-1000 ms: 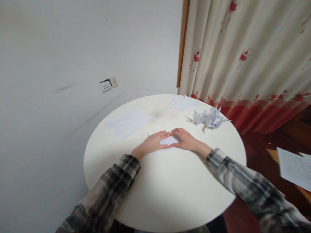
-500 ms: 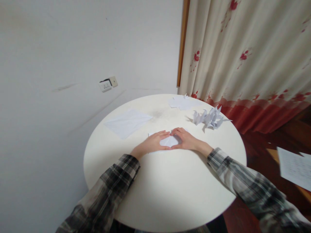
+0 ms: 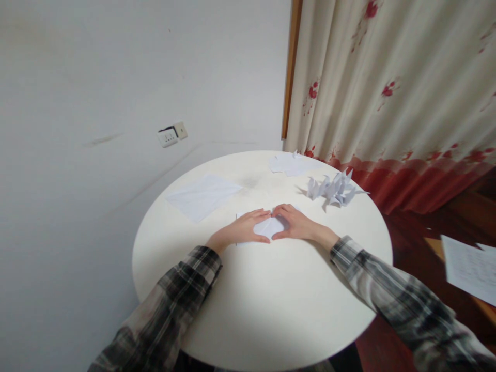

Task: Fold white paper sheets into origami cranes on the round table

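Note:
A partly folded white paper (image 3: 268, 226) lies near the middle of a round white table (image 3: 271, 310). My left hand (image 3: 243, 229) rests flat on its left side, fingers stretched out toward the right. My right hand (image 3: 295, 222) presses on its right side, fingers bent down onto the sheet and thumb near the front edge. The fingertips of both hands nearly meet over the paper. Both forearms wear plaid sleeves.
A flat white sheet (image 3: 203, 195) lies at the table's left. Several folded paper cranes (image 3: 333, 188) stand at the right rear, with loose white papers (image 3: 290, 164) behind them. A flowered curtain (image 3: 387, 93) hangs at the right; printed paper (image 3: 468, 268) lies beyond the table.
Both thumbs have slid a little toward me along the paper's front edge. The hands otherwise stay in place on the sheet.

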The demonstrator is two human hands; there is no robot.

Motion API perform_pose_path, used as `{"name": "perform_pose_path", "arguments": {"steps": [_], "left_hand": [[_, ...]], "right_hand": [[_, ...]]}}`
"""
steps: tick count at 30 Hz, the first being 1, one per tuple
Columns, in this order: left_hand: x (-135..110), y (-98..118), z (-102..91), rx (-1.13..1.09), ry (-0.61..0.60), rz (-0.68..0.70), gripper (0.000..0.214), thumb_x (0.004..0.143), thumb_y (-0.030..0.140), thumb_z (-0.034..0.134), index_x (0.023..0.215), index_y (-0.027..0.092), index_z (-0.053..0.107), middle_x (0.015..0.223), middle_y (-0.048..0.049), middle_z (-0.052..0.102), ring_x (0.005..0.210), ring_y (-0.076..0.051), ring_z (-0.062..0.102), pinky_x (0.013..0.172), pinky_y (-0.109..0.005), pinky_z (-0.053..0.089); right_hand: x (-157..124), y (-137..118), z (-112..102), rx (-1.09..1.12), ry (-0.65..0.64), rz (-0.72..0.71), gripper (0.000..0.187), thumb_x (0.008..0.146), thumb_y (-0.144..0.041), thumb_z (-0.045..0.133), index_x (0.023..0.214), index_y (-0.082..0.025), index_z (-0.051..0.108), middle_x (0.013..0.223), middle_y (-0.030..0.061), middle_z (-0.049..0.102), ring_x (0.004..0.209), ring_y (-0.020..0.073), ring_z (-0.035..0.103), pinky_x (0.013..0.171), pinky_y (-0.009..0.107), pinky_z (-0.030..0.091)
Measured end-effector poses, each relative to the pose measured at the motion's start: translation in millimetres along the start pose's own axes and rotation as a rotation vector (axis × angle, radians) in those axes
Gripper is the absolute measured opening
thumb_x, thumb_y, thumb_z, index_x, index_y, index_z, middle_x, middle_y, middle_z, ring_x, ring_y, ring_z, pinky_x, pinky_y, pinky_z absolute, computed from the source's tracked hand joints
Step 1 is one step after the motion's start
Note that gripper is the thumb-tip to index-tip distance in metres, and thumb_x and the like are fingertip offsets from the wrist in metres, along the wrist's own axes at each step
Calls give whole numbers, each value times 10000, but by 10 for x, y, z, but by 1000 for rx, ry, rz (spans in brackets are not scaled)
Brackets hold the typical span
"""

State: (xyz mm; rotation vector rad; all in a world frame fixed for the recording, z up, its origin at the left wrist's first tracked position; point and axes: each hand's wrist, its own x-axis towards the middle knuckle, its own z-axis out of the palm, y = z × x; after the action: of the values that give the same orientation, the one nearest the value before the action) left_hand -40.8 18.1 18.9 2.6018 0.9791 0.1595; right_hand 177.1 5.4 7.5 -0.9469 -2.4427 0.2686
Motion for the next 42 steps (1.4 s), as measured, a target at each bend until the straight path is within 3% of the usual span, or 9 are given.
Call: {"name": "perform_pose_path", "arguments": {"steps": [12,19,32,36,42], "left_hand": [[-95,-149,20,-79,13,-7,895,593,582,652,1335,192,340,1450,-107,232,1340,-226,182,1089,-351,158],[-128,-133,2,-95,23,5,852,612,564,653,1331,224,346,1451,-86,234,1340,-226,180,1088,-371,163],[-208,-187,-25,-151,-30,96,513,731,512,576,1203,321,507,1389,10,371,1337,-207,194,1088,-400,146],[-206,-199,-43,-178,-49,124,384,842,468,436,1188,324,519,1383,28,373,1335,-183,200,1091,-398,140],[-207,-227,-64,-202,-60,116,379,839,462,446,1181,322,529,1379,26,380,1336,-186,200,1092,-397,138]], "right_hand": [[-28,26,19,8,-10,31,602,601,-541,685,1048,-183,503,1069,103,514,990,242,465,859,394,391],[-31,47,24,14,-21,33,611,600,-545,684,1060,-186,501,1078,102,508,996,241,463,863,394,389],[-44,99,-4,7,-22,30,633,595,-558,680,1071,-181,503,1089,108,506,1006,244,463,874,406,385],[-43,103,-13,6,-29,31,639,595,-566,675,1072,-178,505,1093,110,505,1010,244,463,878,407,385],[-43,77,-41,10,-29,35,616,604,-556,672,1066,-182,508,1095,115,507,1010,252,462,872,418,388]]}}
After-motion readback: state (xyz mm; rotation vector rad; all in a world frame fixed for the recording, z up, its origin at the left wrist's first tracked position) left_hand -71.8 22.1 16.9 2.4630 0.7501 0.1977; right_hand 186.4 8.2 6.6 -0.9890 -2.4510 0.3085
